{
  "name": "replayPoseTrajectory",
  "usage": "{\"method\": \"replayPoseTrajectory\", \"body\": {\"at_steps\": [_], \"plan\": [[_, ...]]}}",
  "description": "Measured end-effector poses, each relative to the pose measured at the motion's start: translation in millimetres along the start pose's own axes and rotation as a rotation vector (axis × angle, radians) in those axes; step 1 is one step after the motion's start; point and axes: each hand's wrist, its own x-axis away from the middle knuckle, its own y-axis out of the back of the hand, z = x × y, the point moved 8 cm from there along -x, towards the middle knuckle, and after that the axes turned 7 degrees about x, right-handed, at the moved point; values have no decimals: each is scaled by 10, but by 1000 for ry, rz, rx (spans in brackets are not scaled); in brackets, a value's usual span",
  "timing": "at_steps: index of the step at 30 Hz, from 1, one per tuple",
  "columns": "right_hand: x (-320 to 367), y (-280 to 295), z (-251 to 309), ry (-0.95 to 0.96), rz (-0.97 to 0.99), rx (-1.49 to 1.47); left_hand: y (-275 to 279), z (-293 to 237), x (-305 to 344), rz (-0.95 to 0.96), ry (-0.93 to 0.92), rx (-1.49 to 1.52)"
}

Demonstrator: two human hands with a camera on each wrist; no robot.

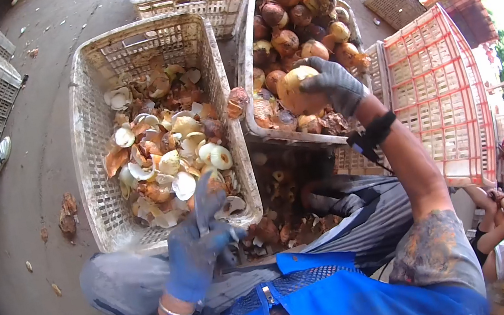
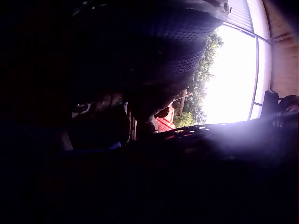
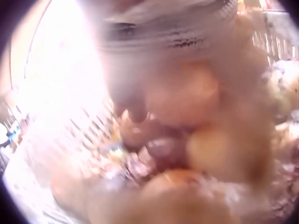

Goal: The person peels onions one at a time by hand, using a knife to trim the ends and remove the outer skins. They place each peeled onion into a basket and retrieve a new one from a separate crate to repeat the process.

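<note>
Right hand (image 1: 335, 83) clamped on an onion (image 1: 296, 92).
The onion is near the onion crate's (image 1: 298, 138) near edge; left hand (image 1: 196, 252) blurred by the peel crate's (image 1: 240, 159) near edge, grip unclear.

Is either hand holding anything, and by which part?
The right hand grips a pale onion by its wrist-facing side; I can't tell for the left hand.

Bright opening (image 2: 233, 70), one, crossed by thin frame bars (image 2: 256, 70). Green foliage (image 2: 201, 95), along its left edge. Dark textured cloth (image 2: 173, 51), upper left of it. Red slatted item (image 2: 166, 122), small, lower left. Brown panel (image 2: 286, 65), right. Dark perforated material (image 2: 201, 129), below; remainder too dark to identify.
</note>
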Motion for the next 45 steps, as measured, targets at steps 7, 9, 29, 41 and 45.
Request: {"method": "replayPoseTrajectory", "body": {"at_steps": [7, 9, 29, 41, 45], "plan": [[1350, -1351, 754, 19, 98, -299, -567, -402, -79, 18, -597, -263], [1550, -1526, 577, 34, 72, -271, -475, -261, -2, 15, -695, -420], [1826, -1693, 338, 258, 73, -937, -764, -407, 595, -142, -1058, -862], [1713, -1574, 129, 34, -93, -873, -430, -355, 570, -209, -938, -891], [2035, -1423, 789, 246, -120, -523, -410, -267, 391, -21, -727, -460]]}}
